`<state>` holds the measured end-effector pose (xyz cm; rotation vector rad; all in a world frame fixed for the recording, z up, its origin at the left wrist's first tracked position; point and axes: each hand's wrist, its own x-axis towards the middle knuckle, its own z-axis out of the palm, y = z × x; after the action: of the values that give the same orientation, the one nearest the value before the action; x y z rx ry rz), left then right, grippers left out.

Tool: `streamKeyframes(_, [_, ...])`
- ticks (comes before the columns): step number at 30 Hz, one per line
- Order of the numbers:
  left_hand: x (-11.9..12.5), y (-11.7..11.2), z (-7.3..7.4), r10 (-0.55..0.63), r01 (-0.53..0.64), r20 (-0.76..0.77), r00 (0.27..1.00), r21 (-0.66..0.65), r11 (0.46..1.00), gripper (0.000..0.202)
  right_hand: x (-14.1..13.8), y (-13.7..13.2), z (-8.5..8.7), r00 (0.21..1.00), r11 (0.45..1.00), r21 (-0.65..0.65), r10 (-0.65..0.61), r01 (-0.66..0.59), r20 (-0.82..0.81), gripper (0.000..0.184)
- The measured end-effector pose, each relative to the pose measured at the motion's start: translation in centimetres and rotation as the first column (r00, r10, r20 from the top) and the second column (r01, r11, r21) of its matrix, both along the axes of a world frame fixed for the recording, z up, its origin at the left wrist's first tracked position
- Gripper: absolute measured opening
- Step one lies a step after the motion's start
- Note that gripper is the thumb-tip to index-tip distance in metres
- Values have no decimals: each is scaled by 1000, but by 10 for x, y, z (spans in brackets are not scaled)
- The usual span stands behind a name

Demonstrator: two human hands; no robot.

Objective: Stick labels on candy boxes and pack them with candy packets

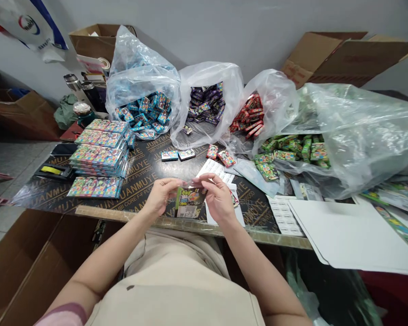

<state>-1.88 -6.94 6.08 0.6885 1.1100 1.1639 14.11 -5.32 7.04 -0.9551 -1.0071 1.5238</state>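
Both hands pinch the upper edge of a small printed plastic bag [187, 203] just above the table's front edge. My left hand [163, 195] has it by the left top corner, thumb and fingers closed. On the other side, my right hand [219, 199] grips the top right part. The bag has yellow-green lettering and looks see-through in places; whether anything is inside I cannot tell. A white card [210, 213] lies beneath my right hand, with a printed label sheet [214, 170] behind it. Two small blue-edged boxes [170, 155] and two red boxes [226, 158] lie beyond.
Clear bags of blue packs [146, 111], purple packs [207, 104], red packs [249, 115] and green packs [309, 149] line the back. Stacked filled sets [97, 154] and a tape dispenser [54, 171] stand left. White sheets [353, 235] overhang the right front edge.
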Motion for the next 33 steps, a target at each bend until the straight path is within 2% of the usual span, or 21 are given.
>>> streamKeyframes(2, [-3,1,10,9,2,-113,994,94,996,28,5,1,-5,994,993,106,-69,59,88,13])
streamKeyframes(4, [-6,-1,18,61,17,-269,961,278,960,18,11,1,-10,967,961,266,-138,79,213,14])
streamKeyframes(7, [-10,-9,27,162,156,-483,861,554,818,13,20,0,-13,917,881,472,-156,-38,366,12])
streamKeyframes(9, [-12,-13,33,189,265,-569,800,619,740,11,25,-3,-10,901,846,520,-129,-118,415,13])
streamKeyframes(11, [-15,-14,36,184,304,-608,773,608,734,7,28,-5,-3,892,854,501,-109,-142,439,14])
streamKeyframes(15, [-19,-9,38,41,272,-571,820,452,849,12,27,-7,11,877,910,391,-71,-138,475,13])
streamKeyframes(17, [-21,-5,39,-29,268,-526,850,384,883,14,26,-7,15,876,927,347,-45,-142,480,13])
streamKeyframes(20, [-22,-2,40,-55,274,-510,859,366,889,13,25,-7,17,880,934,330,-37,-138,474,13])
streamKeyframes(23, [-21,-1,42,-86,319,-543,835,351,880,12,27,-7,14,878,928,342,-39,-145,477,13])
streamKeyframes(26, [-17,-3,43,-43,367,-623,781,402,839,13,31,-7,12,874,926,347,-42,-148,484,11])
streamKeyframes(30, [-14,-11,41,141,497,-767,626,532,685,13,37,-8,7,877,908,382,-38,-170,479,13])
streamKeyframes(33, [-18,-13,36,220,562,-791,571,571,598,15,40,-10,-2,866,846,486,-59,-221,496,15])
